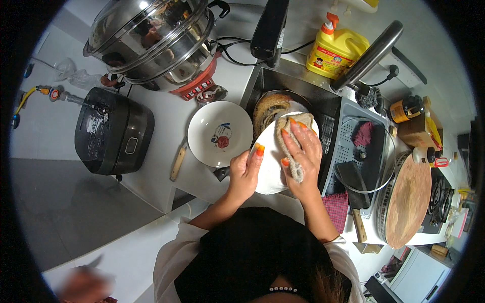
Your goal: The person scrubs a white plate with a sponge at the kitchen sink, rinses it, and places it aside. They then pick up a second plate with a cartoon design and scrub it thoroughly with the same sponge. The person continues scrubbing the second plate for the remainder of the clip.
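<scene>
A white plate (269, 171) is tilted over the near edge of the sink, gripped at its left rim by my left hand (245, 172), thumb on top. My right hand (304, 160) presses a beige dishcloth (291, 146) onto the plate's face, fingers curved over the cloth. Under and beyond the plate, a pan (275, 106) with a brown, wet inside sits in the sink basin (262, 81). To the left of my left hand stands a white bowl (212, 129) with a printed flower. A knife with a wooden handle (178, 162) lies beside the bowl.
Back left stand a steel steamer pot (156, 43) and a black rice cooker (113, 134). The faucet (371, 53) and a yellow detergent bottle (336, 50) rise behind the sink. Rightward are a grey drain basket (329, 184), a glass lid, a cleaver (353, 184) and a round chopping board (409, 199).
</scene>
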Motion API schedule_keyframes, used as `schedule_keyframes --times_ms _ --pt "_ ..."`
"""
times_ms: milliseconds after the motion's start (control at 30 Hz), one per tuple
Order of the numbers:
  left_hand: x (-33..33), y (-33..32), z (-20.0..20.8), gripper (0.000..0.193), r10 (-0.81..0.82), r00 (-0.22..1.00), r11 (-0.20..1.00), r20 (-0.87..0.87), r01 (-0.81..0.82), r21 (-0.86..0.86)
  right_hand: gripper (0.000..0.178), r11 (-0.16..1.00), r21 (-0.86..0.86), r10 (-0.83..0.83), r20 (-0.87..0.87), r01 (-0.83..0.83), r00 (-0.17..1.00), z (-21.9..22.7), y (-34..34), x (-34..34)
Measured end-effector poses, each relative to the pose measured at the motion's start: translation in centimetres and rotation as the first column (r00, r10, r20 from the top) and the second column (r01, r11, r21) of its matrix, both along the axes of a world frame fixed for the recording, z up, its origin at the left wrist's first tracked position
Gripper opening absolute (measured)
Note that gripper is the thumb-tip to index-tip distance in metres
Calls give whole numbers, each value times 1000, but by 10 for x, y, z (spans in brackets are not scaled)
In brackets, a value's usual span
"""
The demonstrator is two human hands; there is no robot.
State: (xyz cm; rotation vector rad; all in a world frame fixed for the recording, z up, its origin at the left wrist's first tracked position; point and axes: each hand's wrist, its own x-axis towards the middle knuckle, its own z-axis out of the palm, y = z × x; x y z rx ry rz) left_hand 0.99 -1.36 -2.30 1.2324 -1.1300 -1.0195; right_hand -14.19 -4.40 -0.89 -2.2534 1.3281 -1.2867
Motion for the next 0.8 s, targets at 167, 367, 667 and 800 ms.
schedule_keyframes --times_ms 167,367,667,800 --pt "0 0 4 34 4 999 999 44 -2 -44 44 994 103 -38 141 24 989 -12 -10 -12" --pt "0 2 10 36 18 992 997 125 -9 -78 44 982 190 -51 333 -14 942 -23 -10 -16" --pt "5 5 7 33 -18 991 998 136 27 -59 59 996 82 32 2 -32 999 4 -4 -2" --pt "0 4 5 31 13 999 994 34 -9 -110 50 994 50 101 -53 -98 993 17 0 11"
